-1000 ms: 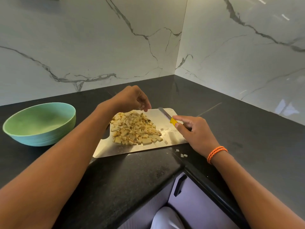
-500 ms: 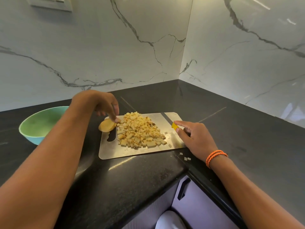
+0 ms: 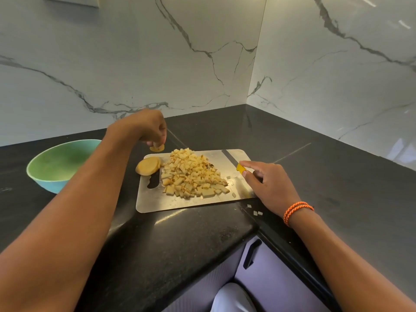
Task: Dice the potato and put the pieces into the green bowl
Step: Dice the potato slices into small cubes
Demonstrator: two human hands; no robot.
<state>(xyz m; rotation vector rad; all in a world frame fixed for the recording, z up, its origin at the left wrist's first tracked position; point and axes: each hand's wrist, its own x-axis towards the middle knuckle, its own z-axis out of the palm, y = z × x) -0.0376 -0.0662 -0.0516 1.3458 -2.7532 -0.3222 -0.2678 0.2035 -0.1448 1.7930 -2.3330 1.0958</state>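
Observation:
A heap of diced potato [image 3: 192,174] lies on the steel cutting board [image 3: 155,203]. A round potato end slice [image 3: 148,165] sits at the board's far left corner. My left hand [image 3: 146,128] hovers just beyond that corner and pinches a small potato piece [image 3: 157,148] in its fingertips. My right hand [image 3: 267,185] rests on the board's right edge, gripping the yellow-handled knife [image 3: 234,162], whose blade lies flat on the board pointing away. The green bowl [image 3: 59,164] stands to the left of the board, partly behind my left forearm.
A few stray potato cubes [image 3: 255,211] lie on the black counter [image 3: 337,176] near my right wrist. Marble walls meet in a corner behind the board. The counter edge and a lilac cabinet with a dark handle [image 3: 251,255] are below.
My left hand left the diced heap, went to the board's left corner where a round slice now lies, and lifted a small piece. The right hand and knife stayed put.

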